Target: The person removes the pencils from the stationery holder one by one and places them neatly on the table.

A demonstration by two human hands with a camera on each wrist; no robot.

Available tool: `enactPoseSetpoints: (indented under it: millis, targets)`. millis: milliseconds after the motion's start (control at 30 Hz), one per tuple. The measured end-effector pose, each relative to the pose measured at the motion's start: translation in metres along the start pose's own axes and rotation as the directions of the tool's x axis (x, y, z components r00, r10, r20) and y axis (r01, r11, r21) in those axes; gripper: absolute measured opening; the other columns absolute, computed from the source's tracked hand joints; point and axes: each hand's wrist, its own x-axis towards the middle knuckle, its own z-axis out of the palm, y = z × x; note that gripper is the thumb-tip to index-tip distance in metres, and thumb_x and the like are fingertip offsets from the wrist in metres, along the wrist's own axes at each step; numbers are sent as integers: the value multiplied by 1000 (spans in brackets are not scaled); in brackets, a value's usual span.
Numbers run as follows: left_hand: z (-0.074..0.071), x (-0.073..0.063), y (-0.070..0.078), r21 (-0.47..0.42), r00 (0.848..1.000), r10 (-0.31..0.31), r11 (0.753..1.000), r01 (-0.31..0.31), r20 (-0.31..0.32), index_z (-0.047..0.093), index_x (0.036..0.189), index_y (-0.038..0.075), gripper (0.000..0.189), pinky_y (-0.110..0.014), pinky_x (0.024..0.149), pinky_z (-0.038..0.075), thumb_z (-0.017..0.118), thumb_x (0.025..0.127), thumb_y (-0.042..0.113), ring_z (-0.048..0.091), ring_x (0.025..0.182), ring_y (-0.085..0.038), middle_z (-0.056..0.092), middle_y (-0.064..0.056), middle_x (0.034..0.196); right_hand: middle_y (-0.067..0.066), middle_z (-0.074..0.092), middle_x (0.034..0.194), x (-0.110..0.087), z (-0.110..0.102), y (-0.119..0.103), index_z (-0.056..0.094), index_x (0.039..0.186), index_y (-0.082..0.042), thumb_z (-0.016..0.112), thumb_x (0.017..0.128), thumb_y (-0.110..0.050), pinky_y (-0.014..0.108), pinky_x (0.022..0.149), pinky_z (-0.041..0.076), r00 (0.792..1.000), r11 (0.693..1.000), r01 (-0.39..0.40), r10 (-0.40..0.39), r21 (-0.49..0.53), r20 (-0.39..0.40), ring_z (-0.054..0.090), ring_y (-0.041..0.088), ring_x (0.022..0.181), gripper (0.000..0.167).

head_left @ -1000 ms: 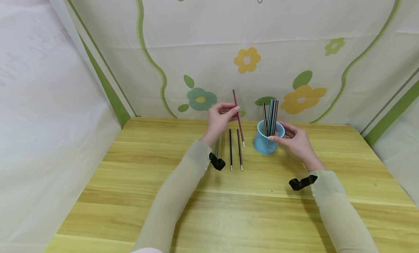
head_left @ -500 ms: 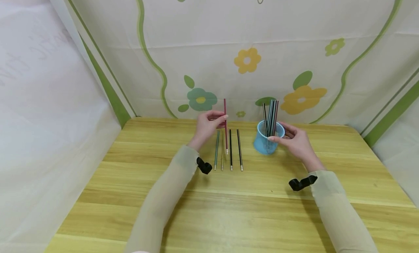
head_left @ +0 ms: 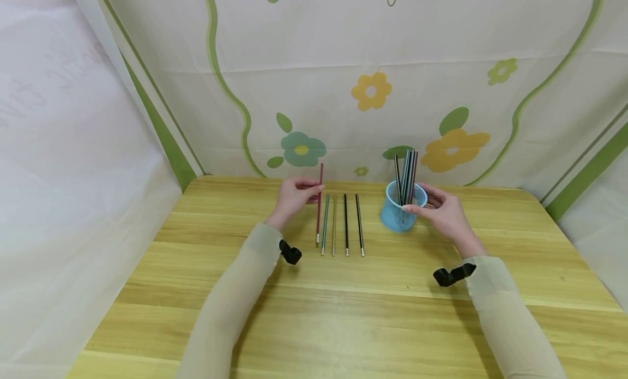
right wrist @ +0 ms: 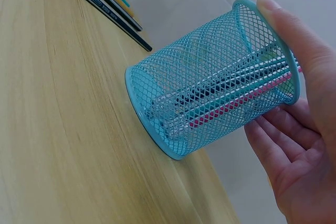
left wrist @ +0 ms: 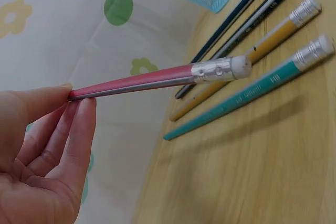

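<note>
My left hand (head_left: 293, 198) pinches a red pencil (left wrist: 142, 80) between thumb and fingers, its white eraser end pointing down toward me. The pencil is left of a row on the table: a teal pencil (left wrist: 252, 88), a yellow pencil (left wrist: 273, 38) and two black pencils (head_left: 346, 223) (head_left: 360, 223), erasers toward me. My right hand (head_left: 444, 212) holds the rim of a blue mesh pencil cup (right wrist: 210, 61), thumb on the near side and fingers behind. Several pencils (head_left: 408, 174) stand in the cup, eraser ends down, among them black, teal and red ones.
The wooden table (head_left: 314, 324) ends at the back against a white curtain (head_left: 314, 52) printed with flowers. Another white curtain (head_left: 83, 177) hangs on the left. Black wrist cameras (head_left: 290, 253) are strapped to both sleeves.
My left hand has moved left and lower with the red pencil, from near the cup, across the row, to its left side. The right hand and cup have stayed in place.
</note>
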Motion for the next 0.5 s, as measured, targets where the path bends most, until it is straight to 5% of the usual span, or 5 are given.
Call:
enactPoseSetpoints:
  millis: [500]
  targets:
    - [-16,-7,-18,153,984,-178,973,172,23,74,107,-5,18,-36,77,62,77,91,2,72,79,-25,72,-17,98,18,51,148,1,0,0,42,155,-8,84,87,-37,12,88,51,1000,1000,-4,4,2,6,53,34,131,85]
